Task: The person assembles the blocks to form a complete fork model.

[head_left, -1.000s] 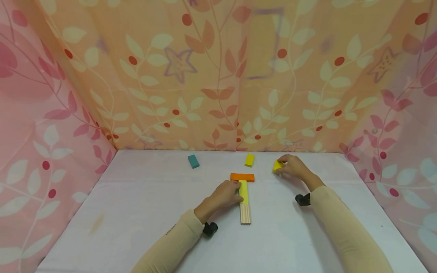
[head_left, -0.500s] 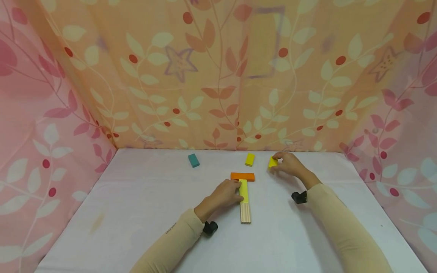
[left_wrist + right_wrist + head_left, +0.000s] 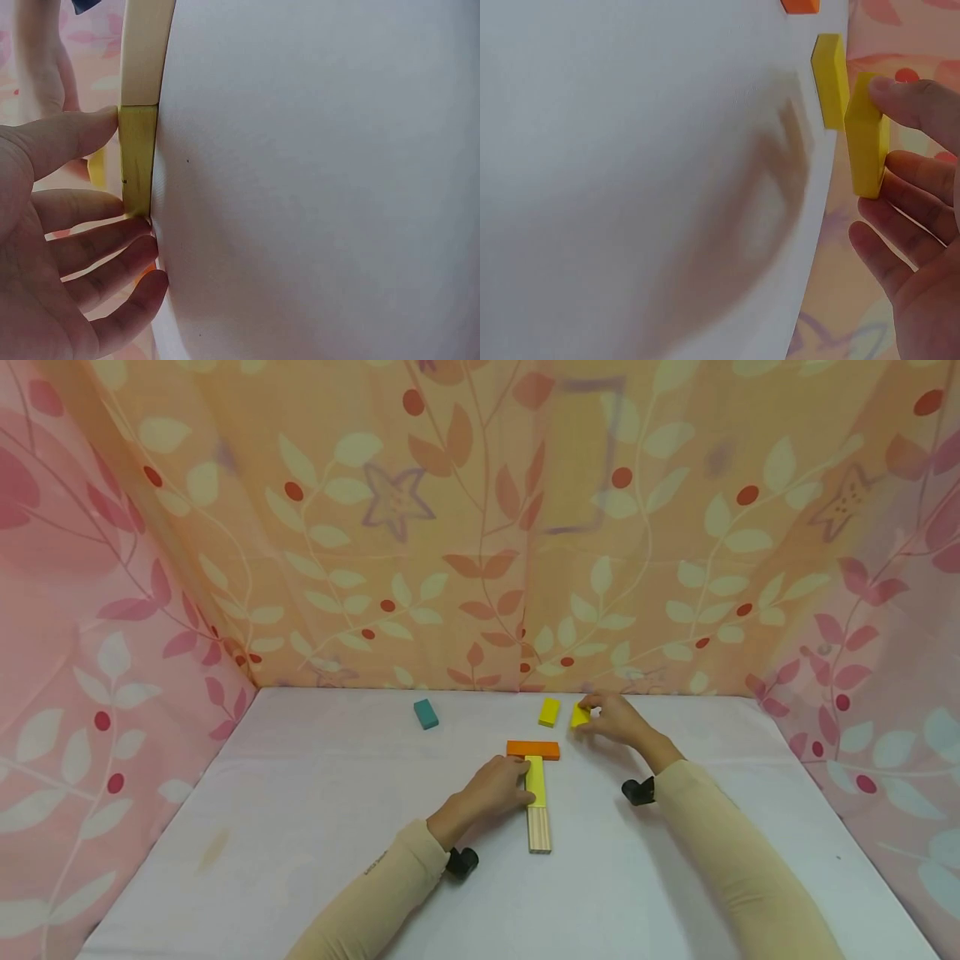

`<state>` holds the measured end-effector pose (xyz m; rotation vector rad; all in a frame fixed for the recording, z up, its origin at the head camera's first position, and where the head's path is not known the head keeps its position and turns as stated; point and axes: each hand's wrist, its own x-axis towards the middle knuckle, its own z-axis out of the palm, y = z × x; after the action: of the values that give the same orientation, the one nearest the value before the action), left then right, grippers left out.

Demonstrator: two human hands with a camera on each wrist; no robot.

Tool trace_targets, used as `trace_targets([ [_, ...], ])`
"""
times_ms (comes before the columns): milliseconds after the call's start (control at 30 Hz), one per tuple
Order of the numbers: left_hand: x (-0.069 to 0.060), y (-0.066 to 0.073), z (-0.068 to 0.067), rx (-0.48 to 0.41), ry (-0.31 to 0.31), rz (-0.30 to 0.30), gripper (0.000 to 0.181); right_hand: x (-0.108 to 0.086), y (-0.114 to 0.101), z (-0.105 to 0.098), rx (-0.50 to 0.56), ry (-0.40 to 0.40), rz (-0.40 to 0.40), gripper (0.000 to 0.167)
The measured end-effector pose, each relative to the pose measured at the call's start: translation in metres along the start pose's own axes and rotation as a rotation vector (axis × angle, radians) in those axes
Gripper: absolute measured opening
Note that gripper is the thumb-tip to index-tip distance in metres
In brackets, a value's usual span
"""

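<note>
Moving a yellow block (image 3: 864, 142) leftward, pinched in the right hand (image 3: 618, 720).
Now near a second block (image 3: 549, 712), right of centre; still pinching a lime block (image 3: 536, 783) in the left hand (image 3: 491, 789).

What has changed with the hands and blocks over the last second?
The right hand, pinching a small yellow block, has moved left, closer to the other yellow rectangular block. Nothing was newly gripped or released. Unchanged: the left hand on the pale yellow block, the long orange block, teal rectangular block and bare-wood block.
</note>
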<state>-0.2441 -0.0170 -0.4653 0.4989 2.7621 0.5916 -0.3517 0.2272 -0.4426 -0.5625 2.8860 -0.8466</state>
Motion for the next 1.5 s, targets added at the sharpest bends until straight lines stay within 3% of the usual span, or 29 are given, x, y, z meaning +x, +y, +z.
trace_targets([
  [567, 0.001, -0.001, 0.000, 0.010, -0.009, 0.011, 0.057, 0.009, -0.011, 0.022, 0.002, -0.024, 0.015, 0.057],
  [1067, 0.000, -0.001, -0.001, 0.049, 0.001, 0.025, 0.056, 0.011, -0.013, 0.034, -0.019, -0.041, 0.107, 0.060],
  [1500, 0.000, 0.000, -0.002, 0.031, -0.011, 0.005, 0.059, 0.013, -0.013, 0.040, -0.043, -0.055, 0.078, 0.056],
])
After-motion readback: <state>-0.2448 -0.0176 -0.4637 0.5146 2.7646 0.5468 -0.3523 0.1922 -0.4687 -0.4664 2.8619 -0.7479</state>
